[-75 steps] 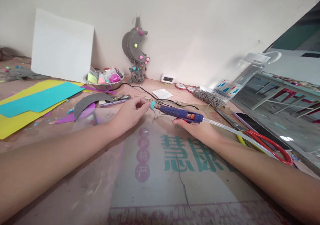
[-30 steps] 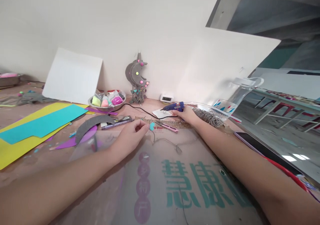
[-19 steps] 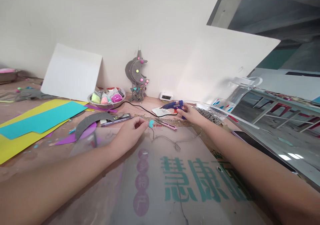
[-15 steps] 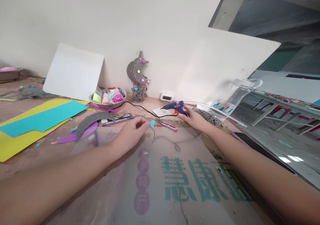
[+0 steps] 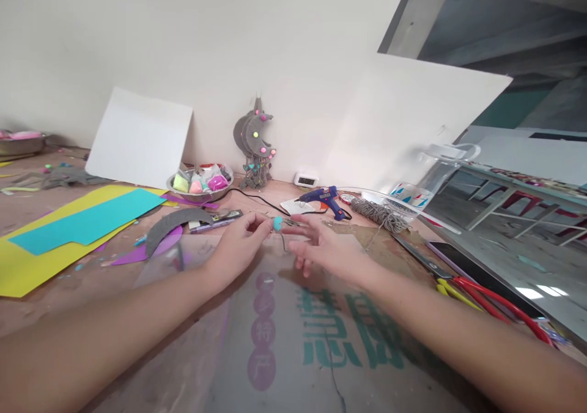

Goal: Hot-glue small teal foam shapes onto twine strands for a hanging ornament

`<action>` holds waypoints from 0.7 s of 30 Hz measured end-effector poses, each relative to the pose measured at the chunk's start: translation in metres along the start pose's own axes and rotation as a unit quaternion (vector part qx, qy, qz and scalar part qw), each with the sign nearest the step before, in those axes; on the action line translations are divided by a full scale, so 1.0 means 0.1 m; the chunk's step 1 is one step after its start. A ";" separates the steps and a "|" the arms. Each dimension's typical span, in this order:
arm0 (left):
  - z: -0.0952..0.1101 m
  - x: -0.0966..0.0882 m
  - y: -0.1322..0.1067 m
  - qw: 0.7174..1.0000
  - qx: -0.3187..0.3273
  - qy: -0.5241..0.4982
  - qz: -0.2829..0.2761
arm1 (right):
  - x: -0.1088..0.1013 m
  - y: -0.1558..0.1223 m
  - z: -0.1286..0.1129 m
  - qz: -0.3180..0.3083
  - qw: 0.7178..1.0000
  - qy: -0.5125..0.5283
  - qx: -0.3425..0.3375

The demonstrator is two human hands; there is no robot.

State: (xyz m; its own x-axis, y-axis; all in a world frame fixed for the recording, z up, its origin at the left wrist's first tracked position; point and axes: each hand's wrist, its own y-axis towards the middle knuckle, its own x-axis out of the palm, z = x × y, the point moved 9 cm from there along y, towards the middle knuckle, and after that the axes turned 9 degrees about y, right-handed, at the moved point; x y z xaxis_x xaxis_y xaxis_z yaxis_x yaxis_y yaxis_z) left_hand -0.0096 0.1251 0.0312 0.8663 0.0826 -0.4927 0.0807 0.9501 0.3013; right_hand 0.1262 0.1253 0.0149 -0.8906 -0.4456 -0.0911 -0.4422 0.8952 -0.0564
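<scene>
My left hand (image 5: 243, 238) is closed in a pinch at the edge of a small turquoise piece (image 5: 277, 223), which looks heart-shaped. From that piece a thin grey cord (image 5: 284, 242) hangs down. Just to the right is my right hand (image 5: 328, 248), its fingers apart and reaching towards the piece and the cord; I see nothing held in it. Behind the hands, a blue glue gun (image 5: 323, 196) rests on the table with its nozzle pointing left. A printed translucent plastic sheet (image 5: 183, 352) lies beneath both hands.
A bowl (image 5: 200, 194) of coloured clay packs stands at the back, beside a grey moon ornament (image 5: 254, 134). Yellow card (image 5: 55, 272) and turquoise card (image 5: 92, 220) lie left. On the right are a grey cord bundle (image 5: 378, 214), large scissors (image 5: 458, 283) and a phone (image 5: 486, 275).
My right hand has let go of the glue gun and come left and nearer, beside the turquoise piece. My left hand still pinches that piece. The scissors now show at the right.
</scene>
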 end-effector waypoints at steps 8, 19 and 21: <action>-0.03 0.02 0.02 1.000 0.000 0.011 0.000 | -0.09 -0.02 0.05 0.033 0.996 -0.082 0.003; 0.01 0.22 -0.02 0.994 0.023 0.067 -0.086 | -0.24 -0.07 -0.22 0.126 0.937 -0.249 -0.211; 0.01 0.22 -0.02 0.993 0.021 0.082 -0.087 | -0.22 -0.10 -0.25 0.130 0.926 -0.267 -0.232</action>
State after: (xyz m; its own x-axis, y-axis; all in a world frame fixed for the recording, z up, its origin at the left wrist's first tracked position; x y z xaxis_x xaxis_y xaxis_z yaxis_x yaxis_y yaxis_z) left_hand 0.0101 0.1244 0.0204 0.7457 -0.0309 -0.6656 0.2458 0.9412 0.2318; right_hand 0.1478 0.1263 0.0426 -0.8480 -0.0446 -0.5280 -0.3294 0.8249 0.4593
